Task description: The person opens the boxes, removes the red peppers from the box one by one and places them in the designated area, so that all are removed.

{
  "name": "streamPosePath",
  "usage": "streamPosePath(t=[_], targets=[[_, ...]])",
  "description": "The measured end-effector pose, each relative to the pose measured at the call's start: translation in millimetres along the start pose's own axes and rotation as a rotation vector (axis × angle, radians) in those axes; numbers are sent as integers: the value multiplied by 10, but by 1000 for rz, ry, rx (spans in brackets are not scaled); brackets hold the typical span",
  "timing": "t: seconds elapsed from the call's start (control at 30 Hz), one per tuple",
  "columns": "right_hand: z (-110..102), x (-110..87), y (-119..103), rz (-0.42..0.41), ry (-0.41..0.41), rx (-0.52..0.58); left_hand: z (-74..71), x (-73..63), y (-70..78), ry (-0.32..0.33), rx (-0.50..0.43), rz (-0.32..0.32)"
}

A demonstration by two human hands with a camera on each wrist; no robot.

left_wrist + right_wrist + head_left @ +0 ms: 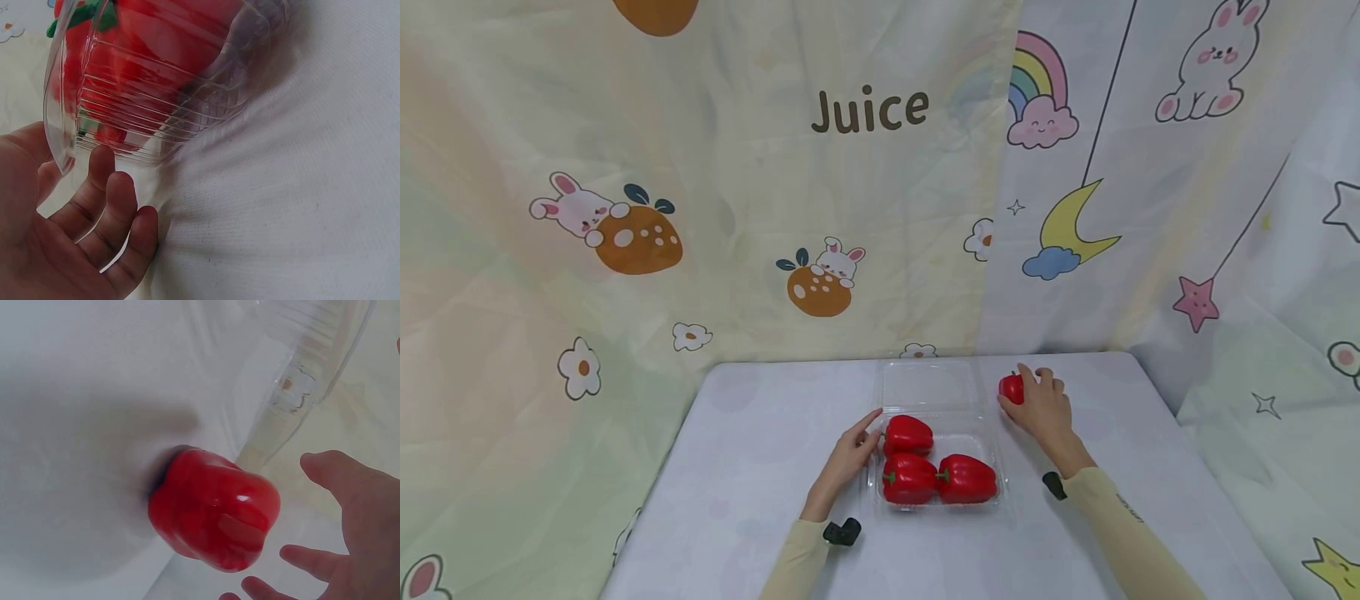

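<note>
A clear plastic clamshell box lies unfolded, its lid laid back behind it. Three red bell peppers sit inside: one at the back left, one at the front left and one at the front right. My left hand is at the box's left side, fingertips right by the ribbed wall, palm empty. Off the lid's right side, a fourth red bell pepper rests on the table. Around it my right hand spreads its thumb and fingers, with a gap showing in the right wrist view.
The box and peppers stand on a white-covered table. Patterned cloth hangs behind the table's back edge and along both sides. A dark wrist camera is on the left wrist, another on the right.
</note>
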State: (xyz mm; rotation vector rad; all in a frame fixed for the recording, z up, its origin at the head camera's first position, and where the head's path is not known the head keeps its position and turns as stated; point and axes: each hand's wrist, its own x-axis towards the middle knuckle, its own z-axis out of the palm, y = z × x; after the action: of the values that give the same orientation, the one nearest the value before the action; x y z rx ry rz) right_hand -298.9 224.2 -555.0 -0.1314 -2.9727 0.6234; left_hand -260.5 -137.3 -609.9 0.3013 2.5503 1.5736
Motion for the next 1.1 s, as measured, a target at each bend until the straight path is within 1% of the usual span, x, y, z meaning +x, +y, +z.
streamPosePath(t=[0.2, 0.37, 0.67, 0.8, 0.93, 1.1], targets=[[-43, -30, -68, -41, 22, -6, -16, -2, 10, -6, -4, 2], [-68, -62, -125, -72, 21, -11, -20, -5, 12, -8, -5, 1], [-123, -104, -207, -84, 23, -9, -14, -12, 21, -10, -6, -1], [-150, -133, -250, -104, 25, -11, -10, -12, 18, -12, -6, 1], [-180, -174, -308, -128, 14, -1, -11, -13, 25, -10, -3, -2], [-229, -236, -400, -150, -30, 37, -17, -16, 29, -8, 2, -7]])
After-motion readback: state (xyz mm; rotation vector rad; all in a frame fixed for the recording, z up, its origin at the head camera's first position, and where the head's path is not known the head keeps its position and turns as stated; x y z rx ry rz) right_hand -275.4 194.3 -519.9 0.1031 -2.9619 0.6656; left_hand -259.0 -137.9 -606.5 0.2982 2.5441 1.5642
